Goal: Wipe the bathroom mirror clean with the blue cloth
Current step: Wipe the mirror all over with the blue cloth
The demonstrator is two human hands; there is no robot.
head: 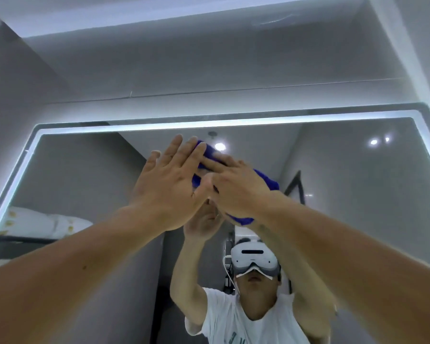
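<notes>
The bathroom mirror (345, 194) is a large pane with a lit white strip around its edge, filling the lower half of the view. A blue cloth (268, 181) is pressed flat against the upper middle of the glass. My right hand (236, 187) lies spread on the cloth and holds it to the mirror. My left hand (169, 184) is raised beside it with straight fingers, its fingertips overlapping the cloth's upper left edge. Most of the cloth is hidden under both hands.
The mirror reflects a person in a white T-shirt with a white headset, both arms raised. Folded white towels (35, 222) on a shelf show in the reflection at lower left. Grey walls and a lit ceiling recess (184, 18) lie above the mirror.
</notes>
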